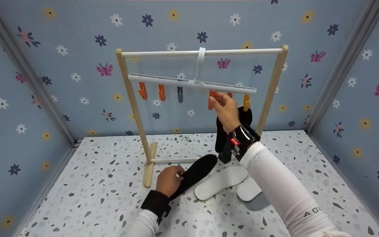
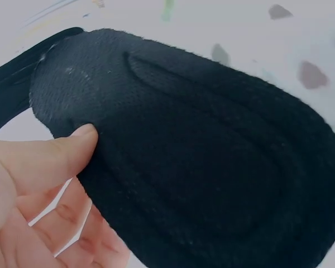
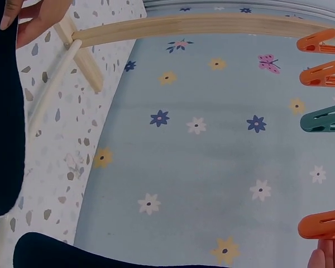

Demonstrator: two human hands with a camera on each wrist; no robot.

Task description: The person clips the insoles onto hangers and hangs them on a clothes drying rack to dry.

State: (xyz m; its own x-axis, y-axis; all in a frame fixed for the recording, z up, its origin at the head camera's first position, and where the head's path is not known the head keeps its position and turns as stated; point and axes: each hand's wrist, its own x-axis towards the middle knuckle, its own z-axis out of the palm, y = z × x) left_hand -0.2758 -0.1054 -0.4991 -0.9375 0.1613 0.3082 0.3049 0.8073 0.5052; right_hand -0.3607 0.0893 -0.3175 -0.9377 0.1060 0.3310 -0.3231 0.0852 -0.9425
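My left hand (image 1: 169, 181) pinches a black insole (image 1: 198, 170) by its side edge, low over the tabletop. In the left wrist view the thumb lies on top of the insole (image 2: 201, 145), fingers beneath. Up at the white hanger (image 1: 176, 81), my right hand (image 1: 226, 110) grips an orange clothespin (image 1: 211, 100) between thumb and fingers. Another black insole (image 1: 221, 136) hangs behind the right wrist, near a yellow clothespin (image 1: 246, 102) at the hanger's right end; the wrist hides part of it.
Two orange clothespins (image 1: 162, 93) and a dark teal one (image 1: 180, 94) hang left of the hook. The hanger tilts on a wood-and-white rack (image 1: 163, 53). Pale insoles (image 1: 220, 182) lie on the speckled table (image 1: 94, 197), some partly under my right arm. Patterned walls (image 1: 77, 108) enclose the table.
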